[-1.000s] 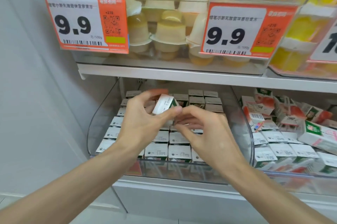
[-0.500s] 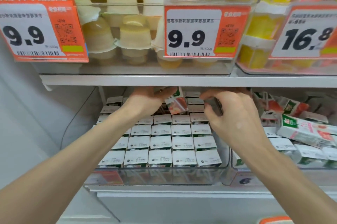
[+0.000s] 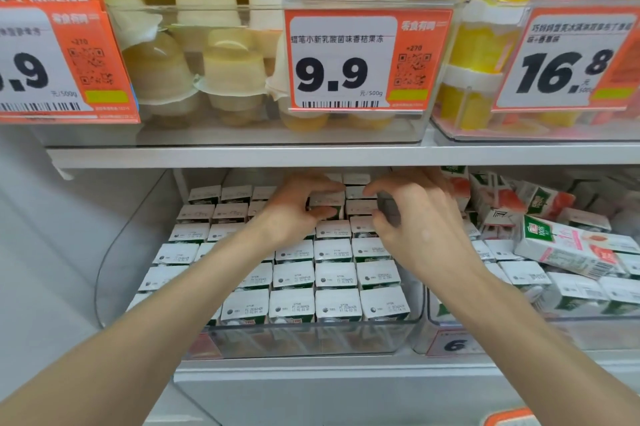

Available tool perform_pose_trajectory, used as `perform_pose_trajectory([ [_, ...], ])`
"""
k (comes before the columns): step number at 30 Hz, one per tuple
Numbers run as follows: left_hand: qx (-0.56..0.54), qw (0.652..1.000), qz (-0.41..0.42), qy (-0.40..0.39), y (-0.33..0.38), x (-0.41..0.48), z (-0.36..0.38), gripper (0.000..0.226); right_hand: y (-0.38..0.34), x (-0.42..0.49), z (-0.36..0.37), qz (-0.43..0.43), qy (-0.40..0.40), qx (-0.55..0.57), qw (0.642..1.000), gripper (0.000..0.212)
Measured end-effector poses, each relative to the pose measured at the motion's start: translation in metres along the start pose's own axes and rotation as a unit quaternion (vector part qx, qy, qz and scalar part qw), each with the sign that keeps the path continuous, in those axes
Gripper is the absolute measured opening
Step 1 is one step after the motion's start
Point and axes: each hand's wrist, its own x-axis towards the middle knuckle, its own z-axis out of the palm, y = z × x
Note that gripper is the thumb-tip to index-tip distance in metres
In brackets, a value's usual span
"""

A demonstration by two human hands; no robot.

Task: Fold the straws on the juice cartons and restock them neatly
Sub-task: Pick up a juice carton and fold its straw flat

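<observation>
Small white-topped juice cartons (image 3: 334, 275) stand in neat rows inside a clear plastic bin (image 3: 311, 339) on the lower shelf. My left hand (image 3: 298, 207) grips one carton (image 3: 327, 202) upright in a back row, thumb and fingers curled round its top. My right hand (image 3: 412, 217) hovers just right of it with fingers curled over the neighbouring cartons; whether it holds anything is hidden. No straw is visible.
A second clear bin (image 3: 554, 328) to the right holds loose, tumbled cartons, one larger pink-and-white carton (image 3: 568, 249) lying on top. The shelf board (image 3: 242, 155) overhead leaves little height. Above it stand jelly cups and orange price tags (image 3: 367, 58).
My left hand has carried the carton from in front of the bin to its back rows and stood it upright. My right hand followed toward the back right.
</observation>
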Motion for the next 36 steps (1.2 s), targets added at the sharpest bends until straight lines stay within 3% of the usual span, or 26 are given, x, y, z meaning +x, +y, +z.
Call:
perform_pose_trajectory([
  [14, 0.06, 0.997, 0.036, 0.018, -0.001, 0.015, 0.014, 0.028, 0.005, 0.006, 0.004, 0.026, -0.035, -0.019, 0.999, 0.04],
  [18, 0.104, 0.993, 0.02, -0.047, 0.011, 0.032, 0.014, 0.035, 0.006, 0.005, 0.003, 0.031, -0.037, 0.007, 0.999, 0.038],
  [24, 0.182, 0.971, 0.066, -0.143, 0.02, 0.053, -0.003, 0.037, 0.008, 0.005, 0.001, 0.032, -0.031, 0.033, 0.998, 0.034],
  [36, 0.135, 0.972, 0.017, -0.191, 0.023, 0.069, -0.005, 0.028, 0.011, 0.005, 0.004, 0.03, -0.014, 0.043, 0.999, 0.033],
])
